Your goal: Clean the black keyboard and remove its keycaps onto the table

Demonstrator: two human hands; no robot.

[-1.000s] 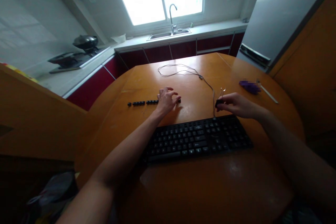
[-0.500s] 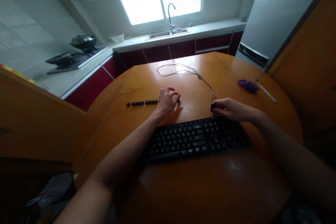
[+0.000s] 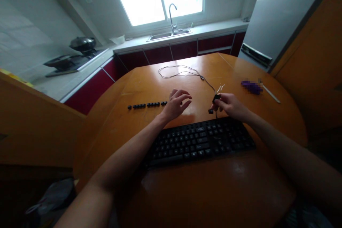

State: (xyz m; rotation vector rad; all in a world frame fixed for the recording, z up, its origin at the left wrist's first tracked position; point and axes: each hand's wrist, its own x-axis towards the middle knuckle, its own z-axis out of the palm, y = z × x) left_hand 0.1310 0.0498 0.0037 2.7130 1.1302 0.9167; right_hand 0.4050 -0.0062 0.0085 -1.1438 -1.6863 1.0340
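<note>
My right hand (image 3: 231, 106) pinches a small black-handled tool (image 3: 216, 98) with thin wire prongs pointing up, resembling a keycap puller. A black keycap (image 3: 211, 111) shows at its lower fingertips; whether they grip it, I cannot tell. Just above the table, my left hand (image 3: 176, 105) has its fingers spread and curved, with nothing visible in them. It partly hides the right end of a row of black keycaps (image 3: 153, 104). Below both hands lies a black keyboard (image 3: 184, 142), its top row bare of caps; my left forearm covers its left end.
A looped keyboard cable (image 3: 179, 76) lies across the far side of the wooden table (image 3: 128, 128). On the right are a blurred purple item (image 3: 251, 87) and a thin white stick (image 3: 271, 93). A sink (image 3: 160, 36) and stove (image 3: 64, 69) stand beyond.
My left hand has shifted right and its fingers have spread. My right hand has risen off the keyboard's back edge, tilting the tool, and a keycap now shows at its fingertips.
</note>
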